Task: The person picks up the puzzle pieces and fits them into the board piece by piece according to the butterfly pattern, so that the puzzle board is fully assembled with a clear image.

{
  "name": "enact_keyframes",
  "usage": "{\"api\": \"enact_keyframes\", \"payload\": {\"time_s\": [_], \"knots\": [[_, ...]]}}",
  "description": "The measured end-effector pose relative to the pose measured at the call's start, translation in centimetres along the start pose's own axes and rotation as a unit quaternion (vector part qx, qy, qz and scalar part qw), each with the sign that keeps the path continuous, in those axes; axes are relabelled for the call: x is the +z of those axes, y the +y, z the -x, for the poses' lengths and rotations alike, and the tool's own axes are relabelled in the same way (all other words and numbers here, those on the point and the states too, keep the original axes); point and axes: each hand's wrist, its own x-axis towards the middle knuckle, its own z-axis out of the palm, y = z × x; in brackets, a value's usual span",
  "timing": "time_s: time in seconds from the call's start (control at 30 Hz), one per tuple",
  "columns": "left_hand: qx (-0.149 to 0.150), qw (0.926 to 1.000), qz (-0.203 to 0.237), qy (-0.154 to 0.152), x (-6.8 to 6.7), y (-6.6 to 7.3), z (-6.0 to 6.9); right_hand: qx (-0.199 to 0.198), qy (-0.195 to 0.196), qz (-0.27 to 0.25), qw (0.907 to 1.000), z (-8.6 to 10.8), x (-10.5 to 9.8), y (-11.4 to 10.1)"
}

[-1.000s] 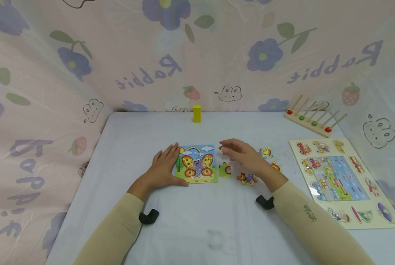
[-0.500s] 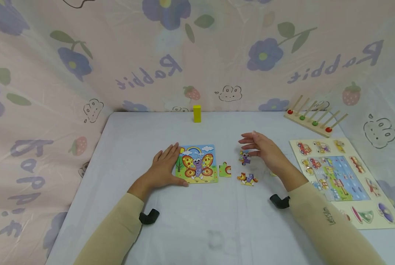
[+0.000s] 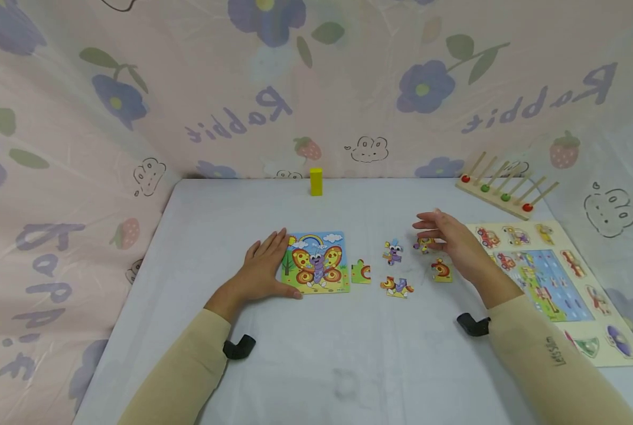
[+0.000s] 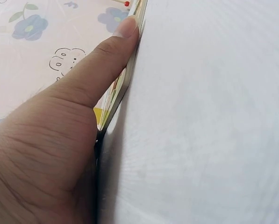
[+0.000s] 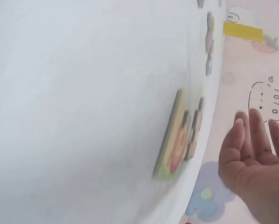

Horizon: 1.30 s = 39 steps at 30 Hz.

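L hand (image 3: 262,268) braces butterfly board (image 3: 317,265): fingers by its left edge, thumb along near edge, prob. to stop it sliding on the worktop (image 3: 295,354). Clasps nothing; fingers approx. straight, thumb stuck out sideways.

R hand (image 3: 457,245) hovers to the board's right, fingers apart & slightly bent, nothing in grasp, clear of the pcs in the right wrist view.

Green pc (image 3: 361,273) just right of board. Next out, purple-face pc (image 3: 393,252) approx. level w/ board's middle, purple-body pc (image 3: 396,287) level w/ its near edge. Farther right, red-ring pc (image 3: 441,271), plus a half-hidden pc (image 3: 421,246) behind the fingers. Prob. spaced so each print shows & edges are pickable.

Vehicle board (image 3: 558,242) well right of butterfly board; yellow block (image 3: 316,182) beyond it.
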Motion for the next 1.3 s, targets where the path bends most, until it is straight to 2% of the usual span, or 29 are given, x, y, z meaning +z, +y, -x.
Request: {"api": "enact_keyframes", "payload": {"time_s": [0.23,0.33,0.6,0.67,0.93,1.13,1.3], "knots": [[-0.002,1.0,0.002,-0.003,-0.1,-0.1,-0.1,0.019,0.003,0.019,0.9996,0.3,-1.7,0.9],[-0.001,1.0,0.005,-0.002,-0.1,0.0,-0.1,0.04,0.002,0.027,0.9988,0.2,-2.2,1.2],[-0.001,1.0,0.004,-0.003,-0.2,0.2,0.0,0.135,-0.026,0.039,0.9897,-0.4,-2.3,1.9],[-0.003,1.0,0.003,-0.005,-0.2,0.2,0.0,0.144,-0.03,0.051,0.9878,-0.5,-2.2,2.1],[-0.003,1.0,0.002,-0.003,-0.1,0.1,0.0,0.119,-0.036,0.135,0.9831,-1.0,-1.9,2.7],[-0.001,1.0,0.001,-0.002,0.0,-0.1,0.0,0.098,-0.034,0.231,0.9674,-1.5,-1.6,3.0],[0.001,1.0,0.002,-0.002,-0.1,0.0,0.0,0.098,-0.029,0.25,0.9629,-1.7,-1.4,2.5]]}}
